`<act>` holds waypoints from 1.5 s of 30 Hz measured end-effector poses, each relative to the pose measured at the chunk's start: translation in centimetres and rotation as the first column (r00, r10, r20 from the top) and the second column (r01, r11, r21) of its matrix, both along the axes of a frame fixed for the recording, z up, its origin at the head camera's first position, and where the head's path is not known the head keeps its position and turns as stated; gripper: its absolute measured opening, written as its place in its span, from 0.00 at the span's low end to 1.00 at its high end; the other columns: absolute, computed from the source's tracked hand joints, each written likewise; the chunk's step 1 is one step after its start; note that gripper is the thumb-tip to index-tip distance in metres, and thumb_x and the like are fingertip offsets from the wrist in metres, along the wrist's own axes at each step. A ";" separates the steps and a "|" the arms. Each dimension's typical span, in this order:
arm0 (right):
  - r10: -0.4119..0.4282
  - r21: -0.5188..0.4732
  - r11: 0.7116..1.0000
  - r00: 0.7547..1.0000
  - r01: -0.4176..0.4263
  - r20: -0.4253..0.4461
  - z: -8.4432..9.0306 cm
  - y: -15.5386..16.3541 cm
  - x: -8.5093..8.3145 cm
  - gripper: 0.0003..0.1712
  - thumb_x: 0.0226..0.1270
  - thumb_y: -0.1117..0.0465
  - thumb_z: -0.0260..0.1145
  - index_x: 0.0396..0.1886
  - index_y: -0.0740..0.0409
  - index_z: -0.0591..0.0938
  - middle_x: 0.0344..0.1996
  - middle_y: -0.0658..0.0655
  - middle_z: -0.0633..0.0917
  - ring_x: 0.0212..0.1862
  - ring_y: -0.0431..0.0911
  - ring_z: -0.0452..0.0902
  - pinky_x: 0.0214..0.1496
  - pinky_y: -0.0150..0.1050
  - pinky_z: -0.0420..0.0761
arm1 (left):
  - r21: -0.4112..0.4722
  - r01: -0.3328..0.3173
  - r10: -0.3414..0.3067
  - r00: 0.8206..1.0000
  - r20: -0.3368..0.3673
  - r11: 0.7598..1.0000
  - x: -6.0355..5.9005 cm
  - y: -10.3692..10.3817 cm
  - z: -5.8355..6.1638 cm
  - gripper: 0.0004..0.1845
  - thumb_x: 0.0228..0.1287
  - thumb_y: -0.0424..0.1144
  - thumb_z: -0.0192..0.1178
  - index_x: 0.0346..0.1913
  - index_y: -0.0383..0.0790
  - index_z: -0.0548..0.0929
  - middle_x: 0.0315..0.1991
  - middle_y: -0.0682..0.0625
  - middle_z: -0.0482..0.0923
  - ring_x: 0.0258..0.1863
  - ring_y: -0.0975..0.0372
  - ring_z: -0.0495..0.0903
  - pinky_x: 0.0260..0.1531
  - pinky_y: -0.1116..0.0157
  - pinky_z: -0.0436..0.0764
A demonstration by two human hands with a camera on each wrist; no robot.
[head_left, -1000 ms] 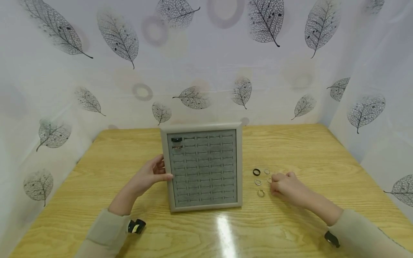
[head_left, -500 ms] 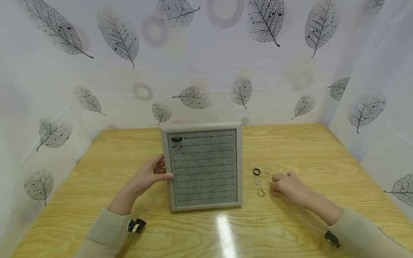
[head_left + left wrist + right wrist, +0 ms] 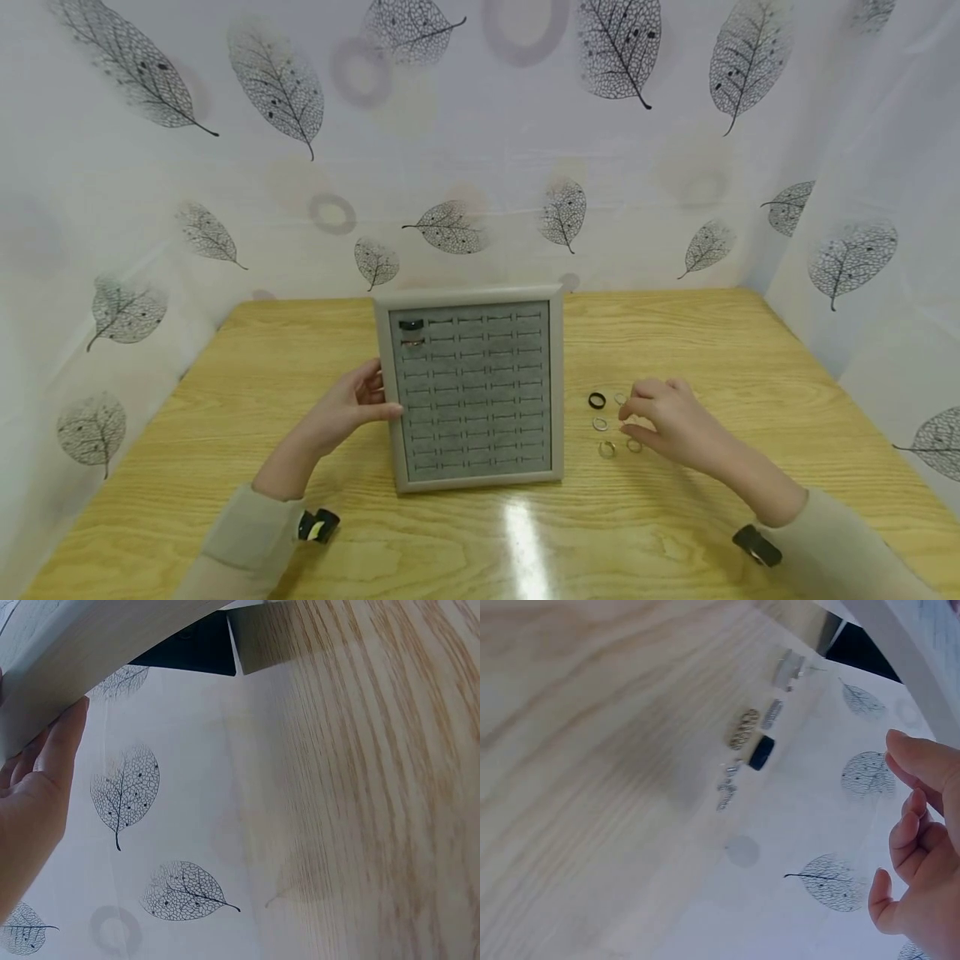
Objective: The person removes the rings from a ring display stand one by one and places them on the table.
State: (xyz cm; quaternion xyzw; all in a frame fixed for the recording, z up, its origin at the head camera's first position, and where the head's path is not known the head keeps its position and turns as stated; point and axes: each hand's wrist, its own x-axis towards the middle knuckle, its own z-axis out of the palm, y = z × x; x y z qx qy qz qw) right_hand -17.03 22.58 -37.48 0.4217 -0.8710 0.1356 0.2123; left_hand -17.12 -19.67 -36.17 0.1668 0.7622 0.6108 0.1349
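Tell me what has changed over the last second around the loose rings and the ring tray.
The right hand has lifted off the table and shifted slightly back, uncovering a ring that now lies in plain sight near the gold ring. Whether it pinches anything cannot be told. The left hand keeps its grip on the ring tray's left edge; the black ring has not moved.

Hidden, cropped and too small to judge

From the head view we cannot tell whether the right hand [image 3: 671, 421] pinches anything; its fingertips hide the spot among the rings [image 3: 606, 449], which are too small to tell apart by make. The left hand [image 3: 347, 410] has its fingertips hidden behind the tray [image 3: 557, 383] edge. In the left wrist view the tray [image 3: 90, 652] and hand [image 3: 34, 795] are cut off by the frame; in the right wrist view the rings [image 3: 744, 729] blur.
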 end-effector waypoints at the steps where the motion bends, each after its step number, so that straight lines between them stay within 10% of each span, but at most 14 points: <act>1: 0.010 -0.012 1.000 1.000 -0.010 -0.016 0.2 -0.1 0.0 0.13 0.52 0.48 0.66 0.22 0.53 0.81 0.21 0.44 0.69 0.25 0.35 0.61 0.30 0.38 0.56 | 0.000 0.002 -0.002 1.000 -0.003 1.000 0.0 0.0 0.0 0.42 0.53 0.35 0.63 0.66 0.30 0.49 0.56 0.33 0.64 0.53 0.48 0.67 0.46 0.60 0.73; 6: 0.046 -0.068 0.996 0.998 -0.050 -0.052 1.0 -1.1 -0.2 0.32 0.63 0.38 0.39 0.23 0.52 0.81 0.21 0.43 0.68 0.25 0.36 0.60 0.30 0.38 0.56 | 0.000 -0.007 0.007 1.000 0.002 1.000 0.1 0.0 0.1 0.42 0.52 0.36 0.64 0.66 0.32 0.50 0.56 0.34 0.64 0.53 0.49 0.68 0.46 0.60 0.73; 19: 0.144 -0.164 0.972 0.978 -0.169 -0.152 3.7 -4.9 -0.2 0.24 0.66 0.45 0.48 0.24 0.54 0.81 0.20 0.42 0.68 0.24 0.38 0.62 0.30 0.38 0.57 | 0.009 -0.010 0.010 1.000 -0.002 1.000 0.1 0.1 0.1 0.41 0.53 0.33 0.63 0.66 0.30 0.51 0.55 0.33 0.65 0.52 0.49 0.69 0.45 0.61 0.74; 26: 0.192 -0.196 0.953 0.962 -0.230 -0.192 4.7 -6.7 -0.4 0.04 0.49 0.60 0.67 0.25 0.55 0.82 0.20 0.44 0.68 0.25 0.39 0.63 0.31 0.41 0.59 | 0.011 -0.007 0.007 1.000 0.010 1.000 0.1 0.1 0.1 0.42 0.52 0.36 0.64 0.66 0.33 0.51 0.56 0.34 0.64 0.53 0.48 0.68 0.45 0.60 0.73; 45: 0.246 -0.254 0.915 0.933 -0.313 -0.264 6.6 -12.0 -1.8 0.10 0.39 0.68 0.70 0.26 0.58 0.80 0.21 0.49 0.69 0.25 0.43 0.61 0.27 0.37 0.60 | 0.011 -0.009 0.009 1.000 0.007 1.000 0.1 0.0 0.2 0.42 0.52 0.36 0.64 0.66 0.34 0.51 0.56 0.34 0.64 0.53 0.48 0.68 0.46 0.59 0.73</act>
